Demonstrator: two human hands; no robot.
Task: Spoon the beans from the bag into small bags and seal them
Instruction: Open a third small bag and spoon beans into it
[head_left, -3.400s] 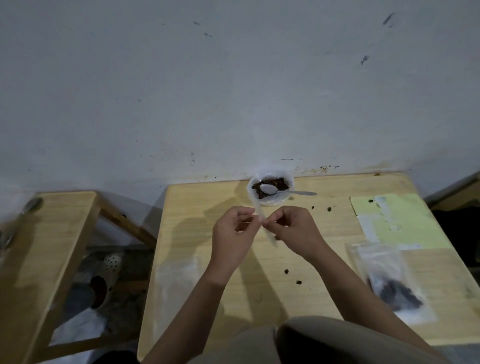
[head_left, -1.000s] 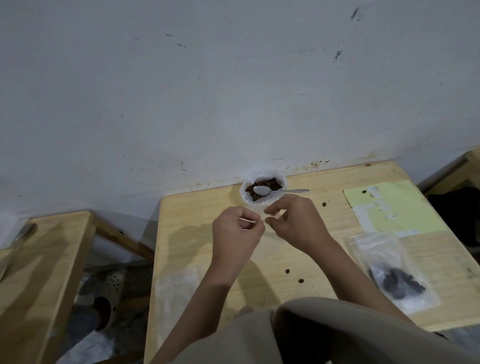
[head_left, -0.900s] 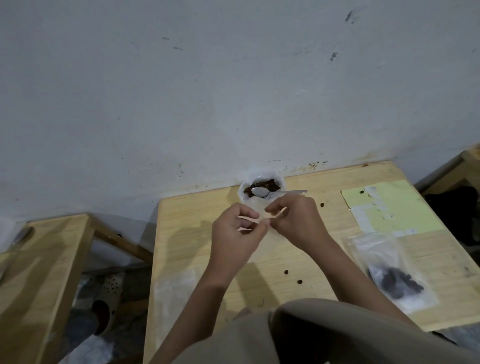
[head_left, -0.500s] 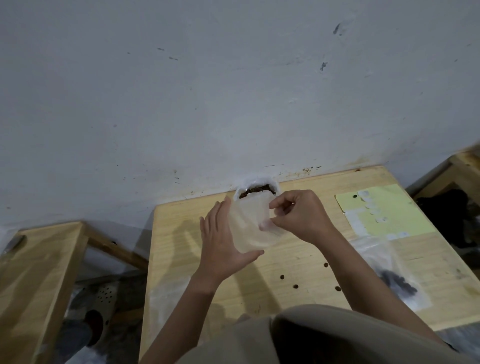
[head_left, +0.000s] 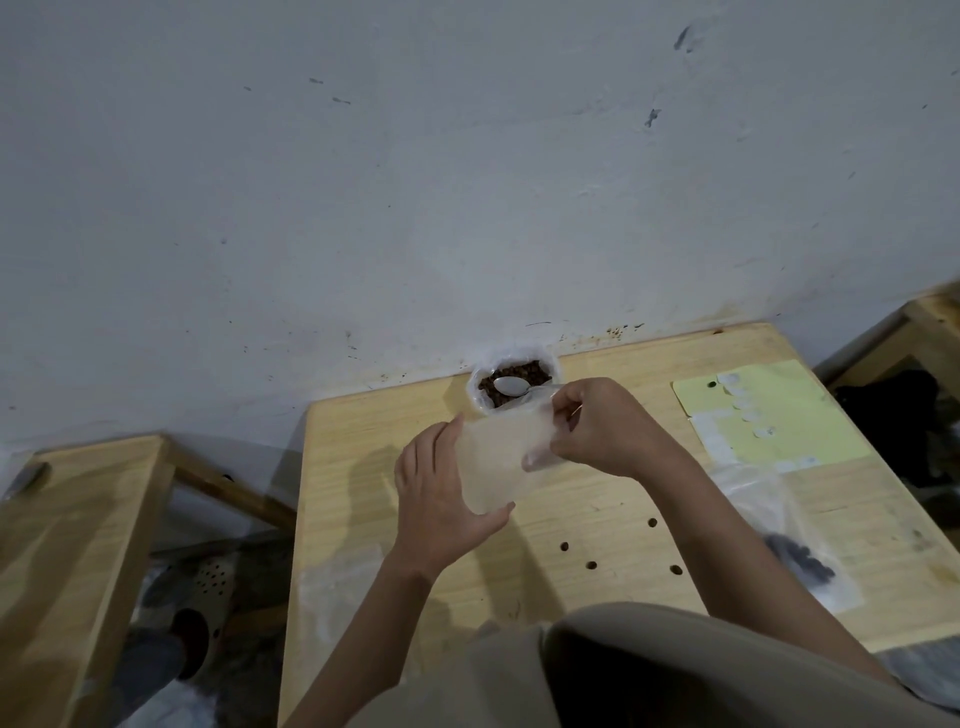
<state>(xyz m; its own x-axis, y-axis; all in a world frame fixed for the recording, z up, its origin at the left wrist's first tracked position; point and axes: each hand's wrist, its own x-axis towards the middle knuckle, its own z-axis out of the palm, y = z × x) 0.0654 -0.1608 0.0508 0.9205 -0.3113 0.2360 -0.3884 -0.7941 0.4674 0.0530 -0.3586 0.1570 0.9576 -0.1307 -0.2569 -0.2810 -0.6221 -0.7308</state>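
Note:
A clear small bag (head_left: 496, 462) is held up over the wooden table (head_left: 597, 504). My left hand (head_left: 441, 499) holds it from the left, thumb under its bottom edge and fingers behind it. My right hand (head_left: 605, 428) pinches the bag's upper right rim. Behind it, against the wall, stands the open bag of brown beans (head_left: 511, 387) with a metal spoon (head_left: 511, 385) lying in it. The small bag looks empty.
A filled small bag of dark beans (head_left: 795, 556) lies at the table's right. A yellow-green sheet with white labels (head_left: 763, 410) lies further back. Loose beans (head_left: 592, 565) dot the table. Flat clear bags (head_left: 343, 597) lie at the front left. A second wooden table (head_left: 67, 545) stands left.
Both hands pinched a narrow folded bag before. Now the bag is spread wide, my left hand has moved to its side and bottom, and my right hand holds its top rim.

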